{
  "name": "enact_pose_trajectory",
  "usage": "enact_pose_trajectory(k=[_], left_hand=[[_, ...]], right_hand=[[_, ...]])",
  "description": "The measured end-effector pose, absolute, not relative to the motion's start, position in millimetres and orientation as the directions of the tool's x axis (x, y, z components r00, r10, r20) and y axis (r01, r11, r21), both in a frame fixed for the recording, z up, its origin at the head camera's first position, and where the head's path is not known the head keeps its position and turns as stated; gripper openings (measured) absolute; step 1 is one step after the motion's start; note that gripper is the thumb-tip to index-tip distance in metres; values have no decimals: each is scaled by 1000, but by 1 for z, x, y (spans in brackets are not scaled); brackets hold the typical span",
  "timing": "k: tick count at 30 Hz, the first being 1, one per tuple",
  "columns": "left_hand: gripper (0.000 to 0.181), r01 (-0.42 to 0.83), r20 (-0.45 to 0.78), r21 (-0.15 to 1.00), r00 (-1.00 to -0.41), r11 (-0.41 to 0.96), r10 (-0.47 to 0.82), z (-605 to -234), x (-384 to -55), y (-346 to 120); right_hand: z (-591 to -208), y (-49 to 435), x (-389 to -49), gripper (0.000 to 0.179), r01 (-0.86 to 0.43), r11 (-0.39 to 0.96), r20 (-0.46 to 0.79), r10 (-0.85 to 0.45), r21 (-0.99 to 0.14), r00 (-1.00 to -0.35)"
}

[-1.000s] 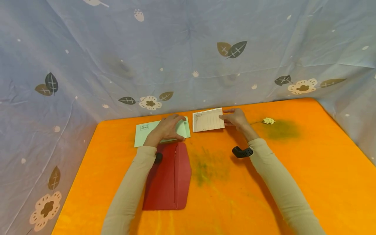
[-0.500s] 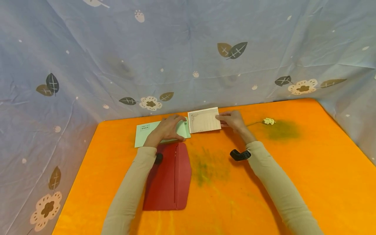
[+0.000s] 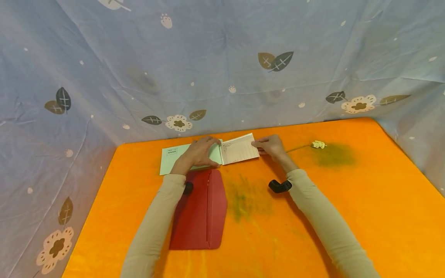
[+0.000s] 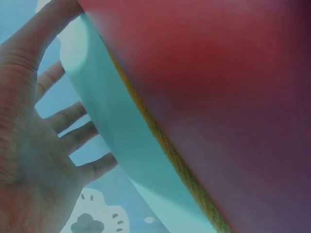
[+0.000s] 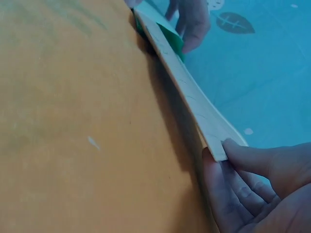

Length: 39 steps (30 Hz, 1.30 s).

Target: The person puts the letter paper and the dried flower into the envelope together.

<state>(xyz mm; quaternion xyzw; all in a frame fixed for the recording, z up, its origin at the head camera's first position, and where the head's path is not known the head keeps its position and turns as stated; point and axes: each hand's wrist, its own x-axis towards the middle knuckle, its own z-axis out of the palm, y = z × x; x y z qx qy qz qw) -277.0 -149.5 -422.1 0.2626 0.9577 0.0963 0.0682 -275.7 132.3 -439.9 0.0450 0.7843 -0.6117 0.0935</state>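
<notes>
A pale green envelope (image 3: 168,162) with a small printed box lies at the back left. Its long edges are held by my left hand (image 3: 198,154), thumb on the near edge and fingers on the far one. In the right wrist view the envelope's mouth (image 5: 171,39) bulges apart. My right hand (image 3: 272,147) pinches the right end of a cream lined writing paper (image 3: 240,150) between thumb and fingers. This paper looks like a thin stack, slightly bowed, and its left end is right at the envelope's mouth.
A red envelope (image 3: 198,216), flap unfolded to the right, lies in front of the green one, under my left wrist. A dried yellow flower (image 3: 318,144) on a thin stem lies to the right on the orange tablecloth (image 3: 271,239). A patterned curtain (image 3: 229,69) hangs behind.
My right hand has moved left and slightly nearer with the writing paper, bringing its left end to the green envelope's mouth and tilting it. The left hand has stayed put.
</notes>
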Motion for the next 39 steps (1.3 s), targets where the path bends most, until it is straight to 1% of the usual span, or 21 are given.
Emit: enact_pose_trajectory(k=[6,10,16,24,34,39], left_hand=[[77,487,-85,225,-853,844,515,-422,-277,-149],[76,488,-83,217,-854,845,514,-422,-277,-149],[75,485,-88,217,-854,847,512,-421,-277,-148],[77,484,-96,214,-854,848,511,-420,-276,-149],[76,474,-102,205,-860,856,501,-421,-278,-148],[77,472,-103,201,-861,858,497,-422,-278,-147]], right_hand=[[-438,126,-276,36,178,231,-184,-5,-957,-983],[-437,126,-279,38,206,195,-210,-3,-959,-978],[-437,120,-280,39,218,211,-228,-23,-953,-973],[-439,103,-277,31,201,246,-208,-5,-948,-978],[-440,90,-277,29,190,237,-199,-16,-953,-980],[-441,84,-276,29,183,223,-198,-47,-957,-979]])
